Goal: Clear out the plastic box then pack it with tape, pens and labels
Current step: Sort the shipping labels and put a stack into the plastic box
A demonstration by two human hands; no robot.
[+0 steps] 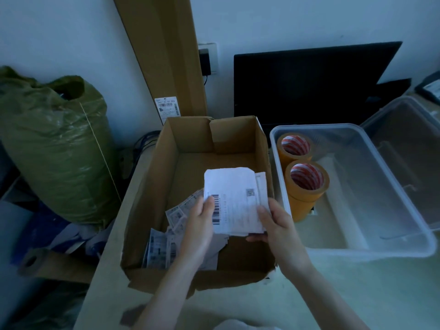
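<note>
A stack of white shipping labels (235, 198) with a barcode is held over the open cardboard box (171, 163). My left hand (200, 225) grips the stack's left edge, thumb on top. My right hand (273, 225) pinches its lower right corner. More loose labels (166, 246) lie in the cardboard box below. To the right stands the clear plastic box (371, 248). In its left end are two stacks of yellow-brown tape rolls (306, 184), standing upright.
The clear lid (409, 144) of the plastic box leans behind it at the right. A black monitor (309, 79) stands against the wall. A green sack (54, 144) and clutter fill the floor at the left. A tall cardboard sheet (164, 51) leans on the wall.
</note>
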